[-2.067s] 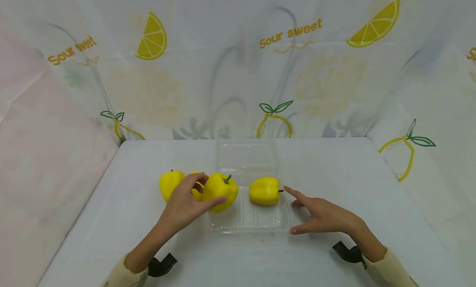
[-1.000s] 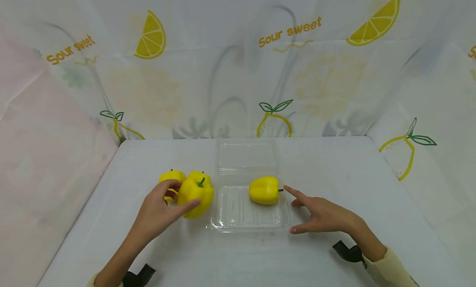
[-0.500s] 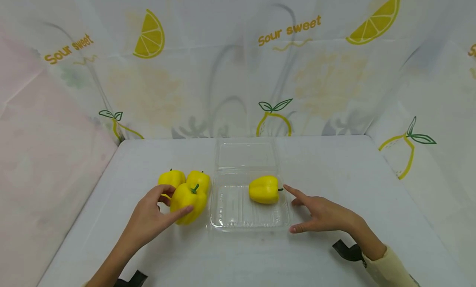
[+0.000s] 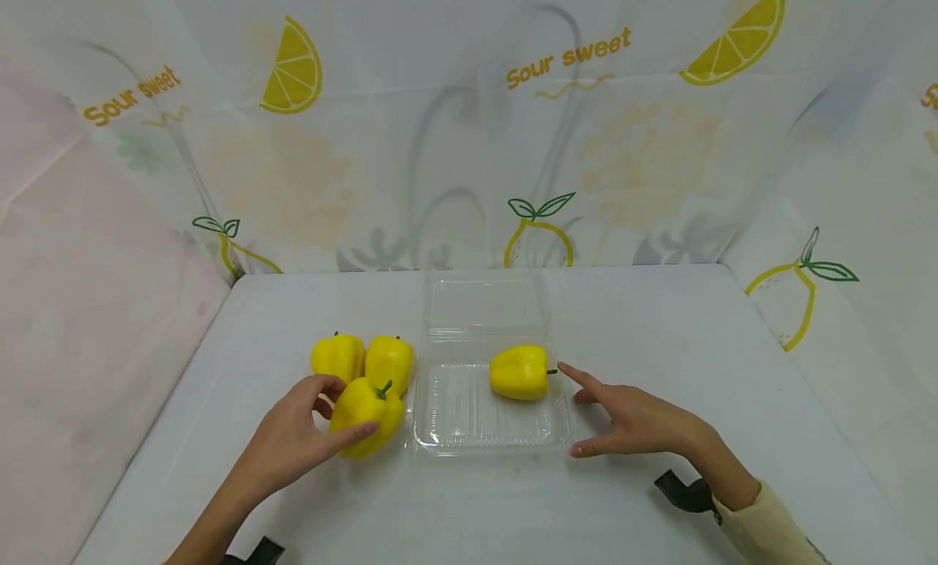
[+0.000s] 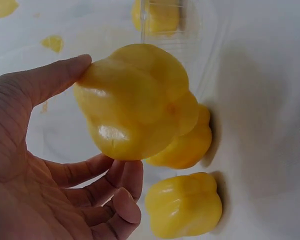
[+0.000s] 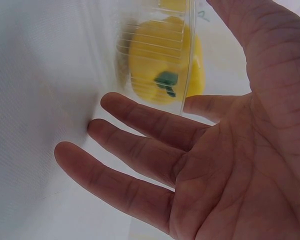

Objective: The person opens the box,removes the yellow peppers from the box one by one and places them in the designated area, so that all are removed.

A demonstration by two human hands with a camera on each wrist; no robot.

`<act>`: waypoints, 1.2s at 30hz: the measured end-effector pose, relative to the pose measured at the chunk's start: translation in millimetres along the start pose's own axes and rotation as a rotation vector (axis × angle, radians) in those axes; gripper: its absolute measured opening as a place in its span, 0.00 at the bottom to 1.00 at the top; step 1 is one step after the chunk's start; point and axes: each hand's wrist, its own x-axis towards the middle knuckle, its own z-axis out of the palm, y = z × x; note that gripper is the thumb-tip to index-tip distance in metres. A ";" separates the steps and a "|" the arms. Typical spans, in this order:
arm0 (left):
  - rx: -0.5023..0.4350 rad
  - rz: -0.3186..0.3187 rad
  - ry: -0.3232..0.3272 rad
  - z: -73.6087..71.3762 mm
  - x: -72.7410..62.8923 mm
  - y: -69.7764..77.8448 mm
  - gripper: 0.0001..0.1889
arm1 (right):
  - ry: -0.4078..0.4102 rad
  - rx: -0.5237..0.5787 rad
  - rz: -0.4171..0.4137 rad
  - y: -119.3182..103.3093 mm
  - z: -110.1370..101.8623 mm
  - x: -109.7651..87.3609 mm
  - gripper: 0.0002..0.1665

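My left hand [image 4: 296, 436] pinches a yellow bell pepper [image 4: 365, 418] with a green stem, left of the container. In the left wrist view, the thumb and fingertips grip this bell pepper [image 5: 132, 102] from two sides. Behind it stand two more yellow bell peppers, one at left [image 4: 337, 356] and one at right [image 4: 389, 361]. A clear plastic clamshell container [image 4: 449, 414] lies unfolded, with another bell pepper [image 4: 519, 374] on its side in the right part. Beside the container's right wall is my right hand [image 4: 637, 422], fingers extended and holding nothing; the right wrist view shows its spread fingers [image 6: 120, 192].
The container's lid [image 4: 484, 304] lies back toward the rear of the white table [image 4: 659, 329]. Lemon-printed fabric [image 4: 469, 142] hangs behind and at both sides. A black wrist mount [image 4: 685, 493] sits beneath the right wrist.
My left hand has carried the bell pepper from over the container's left side leftward and then nearer to me, uncovering the two peppers behind. The right hand stays in place.
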 end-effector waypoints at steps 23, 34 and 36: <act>0.088 -0.063 -0.095 18.3 1.0 -2.8 0.42 | 0.004 0.011 0.013 -1.9 0.0 -0.7 0.66; 0.120 -0.090 -0.062 29.9 7.2 7.7 0.47 | 0.001 0.020 0.009 0.0 0.9 -0.3 0.65; 0.127 -0.093 -0.050 30.5 7.5 9.4 0.46 | 0.000 0.022 0.009 0.1 0.5 0.0 0.65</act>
